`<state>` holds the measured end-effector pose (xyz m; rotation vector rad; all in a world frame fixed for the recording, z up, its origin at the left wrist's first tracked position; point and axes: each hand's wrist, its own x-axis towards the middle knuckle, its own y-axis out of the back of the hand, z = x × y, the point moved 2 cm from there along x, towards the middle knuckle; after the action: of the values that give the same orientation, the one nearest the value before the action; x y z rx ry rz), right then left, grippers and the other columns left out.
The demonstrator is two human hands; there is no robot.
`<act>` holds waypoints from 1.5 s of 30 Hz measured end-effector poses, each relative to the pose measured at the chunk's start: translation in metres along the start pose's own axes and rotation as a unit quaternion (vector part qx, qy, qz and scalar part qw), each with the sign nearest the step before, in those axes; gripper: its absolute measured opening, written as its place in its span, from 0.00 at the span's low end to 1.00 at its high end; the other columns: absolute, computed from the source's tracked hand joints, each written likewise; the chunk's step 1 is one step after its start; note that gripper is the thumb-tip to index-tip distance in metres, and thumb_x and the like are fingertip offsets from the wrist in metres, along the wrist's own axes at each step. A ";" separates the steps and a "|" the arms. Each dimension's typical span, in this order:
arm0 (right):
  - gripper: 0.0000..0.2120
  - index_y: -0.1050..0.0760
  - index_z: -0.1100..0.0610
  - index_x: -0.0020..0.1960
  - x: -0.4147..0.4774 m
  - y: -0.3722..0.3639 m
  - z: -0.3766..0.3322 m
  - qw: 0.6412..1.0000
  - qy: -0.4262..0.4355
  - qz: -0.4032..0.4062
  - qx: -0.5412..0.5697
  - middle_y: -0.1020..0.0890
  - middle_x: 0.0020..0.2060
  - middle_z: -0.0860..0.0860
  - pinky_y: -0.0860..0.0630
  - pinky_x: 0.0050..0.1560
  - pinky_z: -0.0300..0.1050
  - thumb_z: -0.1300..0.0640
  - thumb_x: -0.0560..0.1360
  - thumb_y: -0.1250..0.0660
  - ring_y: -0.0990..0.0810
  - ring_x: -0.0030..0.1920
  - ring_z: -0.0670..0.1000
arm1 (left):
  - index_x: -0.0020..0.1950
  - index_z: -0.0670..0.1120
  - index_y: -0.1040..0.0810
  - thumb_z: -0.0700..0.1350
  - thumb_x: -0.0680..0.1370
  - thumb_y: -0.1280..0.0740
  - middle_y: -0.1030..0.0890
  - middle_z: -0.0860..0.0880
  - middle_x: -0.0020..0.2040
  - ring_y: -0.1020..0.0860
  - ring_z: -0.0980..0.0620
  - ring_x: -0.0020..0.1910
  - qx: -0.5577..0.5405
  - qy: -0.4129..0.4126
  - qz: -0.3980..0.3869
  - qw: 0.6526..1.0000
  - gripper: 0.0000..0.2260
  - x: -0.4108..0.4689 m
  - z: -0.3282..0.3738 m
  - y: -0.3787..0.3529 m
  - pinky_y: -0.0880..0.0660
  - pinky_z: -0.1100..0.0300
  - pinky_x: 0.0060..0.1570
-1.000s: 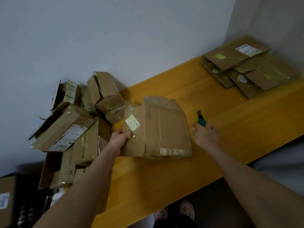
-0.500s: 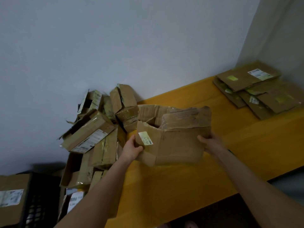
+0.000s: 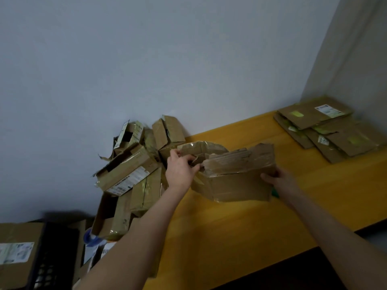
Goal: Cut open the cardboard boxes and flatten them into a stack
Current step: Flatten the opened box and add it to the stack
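A pale grey-blue wall (image 3: 146, 59) fills the far side of the scene and meets a second wall at the far right corner. Below it runs a long yellow wooden table (image 3: 240, 227), stretching from the near left to the far right. At the table's far left end, against the wall, sits a loose heap of brown cardboard boxes (image 3: 134, 170), torn and tilted, several with white shipping labels. At the far right corner lies the stack of flattened brown cardboard sheets (image 3: 322, 126), overlapping and lying flat on the table, well apart from the heap. At the near left, a black plastic crate (image 3: 52, 254) stands beside another labelled brown box (image 3: 16, 252).

In the middle, held just above the table, is a crumpled brown cardboard box with shiny tape on its top flaps (image 3: 236, 174). The left hand (image 3: 180, 170) is closed around its torn top left flap, fingers pinching the edge. The right hand (image 3: 280, 178) grips the box's right side, thumb on the near face. A small green object (image 3: 274, 193) peeks out just beneath that hand; what it is cannot be told.
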<state>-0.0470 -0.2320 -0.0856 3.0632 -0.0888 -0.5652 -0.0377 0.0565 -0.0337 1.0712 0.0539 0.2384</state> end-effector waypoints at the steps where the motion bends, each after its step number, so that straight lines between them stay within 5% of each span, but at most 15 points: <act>1: 0.15 0.25 0.51 0.61 -0.001 -0.001 0.000 1.000 -0.001 -0.001 0.002 0.21 0.55 0.47 0.29 0.63 0.63 0.63 0.76 0.33 0.25 0.61 0.57 | 0.56 0.49 0.17 0.51 0.75 0.29 0.32 0.47 0.64 0.30 0.48 0.62 -0.026 0.011 0.001 1.000 0.12 -0.001 -0.001 -0.001 0.25 0.54 0.57; 5: 0.19 0.28 0.53 0.67 -0.008 -0.003 0.003 0.999 -0.018 0.026 0.017 0.23 0.55 0.48 0.29 0.64 0.63 0.61 0.77 0.34 0.26 0.61 0.57 | 0.44 0.50 0.18 0.46 0.76 0.29 0.29 0.50 0.58 0.27 0.51 0.57 -0.212 0.056 0.020 0.975 0.01 -0.003 -0.005 0.001 0.27 0.55 0.60; 11: 0.19 0.30 0.54 0.69 -0.011 -0.015 0.005 0.997 -0.038 0.048 0.035 0.24 0.57 0.50 0.27 0.57 0.57 0.61 0.79 0.35 0.27 0.57 0.55 | 0.42 0.48 0.24 0.43 0.79 0.34 0.22 0.49 0.43 0.25 0.50 0.44 -0.462 0.143 0.008 0.875 0.06 -0.002 -0.008 0.009 0.27 0.54 0.50; 19: 0.18 0.30 0.54 0.68 -0.002 -0.019 0.004 0.993 -0.087 0.063 0.040 0.23 0.56 0.51 0.26 0.53 0.57 0.59 0.79 0.35 0.25 0.51 0.54 | 0.42 0.47 0.26 0.42 0.82 0.38 0.24 0.51 0.38 0.26 0.53 0.39 -0.574 0.194 -0.010 0.795 0.09 -0.010 -0.009 0.006 0.25 0.57 0.46; 23: 0.22 0.33 0.52 0.72 0.000 -0.016 0.009 0.986 -0.130 0.074 0.077 0.26 0.64 0.52 0.31 0.64 0.67 0.58 0.79 0.36 0.29 0.65 0.60 | 0.49 0.47 0.23 0.42 0.82 0.40 0.19 0.51 0.41 0.20 0.55 0.39 -0.637 0.207 -0.032 0.742 0.07 -0.005 -0.003 0.009 0.21 0.57 0.42; 28: 0.22 0.34 0.54 0.73 0.003 -0.018 0.012 0.988 -0.131 0.062 0.050 0.26 0.65 0.53 0.30 0.65 0.63 0.57 0.80 0.37 0.27 0.63 0.59 | 0.54 0.45 0.28 0.46 0.79 0.33 0.23 0.48 0.48 0.23 0.52 0.46 -0.523 0.189 -0.034 0.830 0.08 0.000 -0.013 0.005 0.24 0.58 0.49; 32: 0.21 0.32 0.57 0.71 0.006 -0.020 0.020 0.989 -0.135 0.051 0.025 0.25 0.64 0.54 0.26 0.60 0.57 0.57 0.79 0.36 0.25 0.55 0.55 | 0.76 0.45 0.39 0.49 0.69 0.22 0.29 0.47 0.66 0.25 0.46 0.63 -0.402 0.196 -0.090 0.890 0.41 0.000 -0.022 -0.008 0.28 0.52 0.64; 38: 0.35 0.37 0.56 0.73 0.010 -0.038 0.047 0.979 -0.089 0.103 -0.152 0.27 0.66 0.55 0.29 0.56 0.48 0.52 0.71 0.26 0.27 0.64 0.57 | 0.70 0.43 0.30 0.48 0.73 0.26 0.22 0.45 0.63 0.23 0.44 0.61 -0.270 0.237 0.000 0.933 0.28 -0.012 -0.044 -0.051 0.27 0.55 0.57; 42: 0.34 0.42 0.51 0.76 0.023 -0.053 0.070 0.940 -0.088 0.109 -0.311 0.26 0.66 0.55 0.29 0.59 0.50 0.52 0.75 0.31 0.27 0.64 0.59 | 0.76 0.45 0.40 0.45 0.76 0.29 0.32 0.43 0.72 0.28 0.42 0.67 -0.165 0.261 -0.020 0.951 0.32 -0.027 -0.059 -0.090 0.28 0.50 0.61; 45: 0.32 0.43 0.50 0.75 0.031 -0.062 0.084 0.890 -0.092 0.100 -0.435 0.25 0.63 0.54 0.27 0.49 0.49 0.47 0.76 0.34 0.23 0.59 0.58 | 0.79 0.49 0.49 0.50 0.78 0.32 0.45 0.45 0.78 0.40 0.42 0.75 0.006 0.100 -0.084 0.991 0.36 -0.035 -0.061 -0.119 0.38 0.49 0.71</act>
<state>-0.0447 -0.1732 -0.1771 2.0975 -0.1142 -0.6494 -0.0615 0.0473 -0.1692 1.0458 0.3241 0.1916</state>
